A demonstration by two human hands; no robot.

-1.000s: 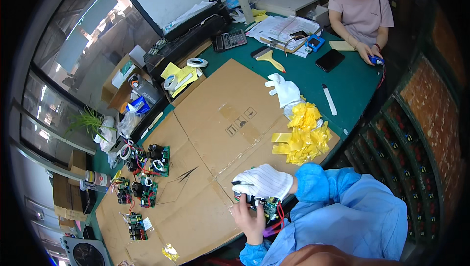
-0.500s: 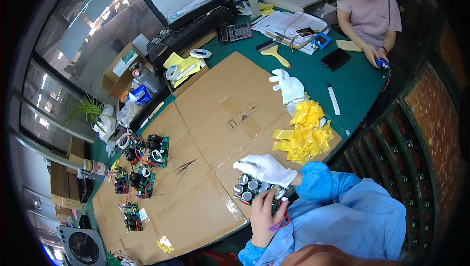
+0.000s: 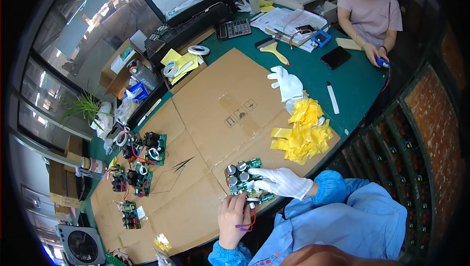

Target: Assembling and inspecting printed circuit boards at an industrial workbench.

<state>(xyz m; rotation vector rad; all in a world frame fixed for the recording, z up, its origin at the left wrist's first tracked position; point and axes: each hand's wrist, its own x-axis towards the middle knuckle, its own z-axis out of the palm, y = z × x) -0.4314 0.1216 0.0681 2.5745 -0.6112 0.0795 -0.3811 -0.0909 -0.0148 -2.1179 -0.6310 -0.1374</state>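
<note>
A green circuit board [image 3: 235, 188] with several round capacitors lies near the cardboard's front edge, between my two hands. My bare left hand [image 3: 232, 218] grips the near edge of this board, its fingers bent beside a white ring-shaped part. Red and purple wires [image 3: 248, 227] hang from the board next to that hand. From the right, my right hand [image 3: 284, 183] in a white striped glove holds the board's other side, thumb and fingers closed on the parts there. The fingertips are partly hidden among the components.
Several more circuit boards [image 3: 142, 180] stand on the cardboard [image 3: 205, 119] at the left. Yellow tape strips [image 3: 303, 136] lie heaped at the right, beside a white glove [image 3: 288, 87]. A cutter knife [image 3: 333, 98] and a brush [image 3: 274, 50] rest farther off. Another person [image 3: 369, 11] sits at the far right.
The board has shifted left and away from my body, showing more of its surface. My right hand has come from over its far side to its right side; my left hand has moved left.
</note>
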